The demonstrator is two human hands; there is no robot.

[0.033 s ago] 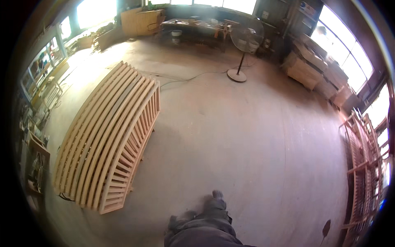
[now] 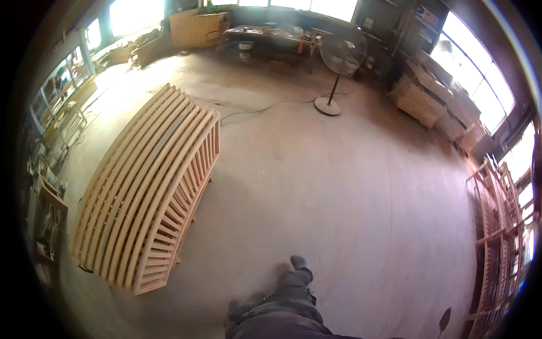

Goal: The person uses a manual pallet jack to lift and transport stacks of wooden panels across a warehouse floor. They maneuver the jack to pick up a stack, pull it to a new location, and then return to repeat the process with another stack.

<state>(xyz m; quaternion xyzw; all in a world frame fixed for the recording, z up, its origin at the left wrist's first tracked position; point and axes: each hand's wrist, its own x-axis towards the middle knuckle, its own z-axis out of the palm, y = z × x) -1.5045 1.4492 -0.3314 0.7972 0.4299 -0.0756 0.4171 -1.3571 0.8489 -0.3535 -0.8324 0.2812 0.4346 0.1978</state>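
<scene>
Neither of my hands shows in the head view. My legs in dark trousers (image 2: 276,308) come in at the lower edge, one foot (image 2: 301,263) stretched forward on the floor. Ahead to my left stands a row of pale wooden slatted panels (image 2: 144,186), set upright side by side with their top rails close together. The nearest panel's slats face right. No hand touches the panels.
A pedestal fan (image 2: 327,105) stands ahead, its cord (image 2: 271,105) trailing left across the floor. Behind it is a cluttered workbench (image 2: 265,35) with a white bucket (image 2: 245,46). Stacked boxes (image 2: 420,104) line the right window; reddish slatted frames (image 2: 497,237) lean at the far right.
My forward foot sits slightly higher in the picture and is tilted more. The fan and the boxes appear shifted a little right and down as my view moves.
</scene>
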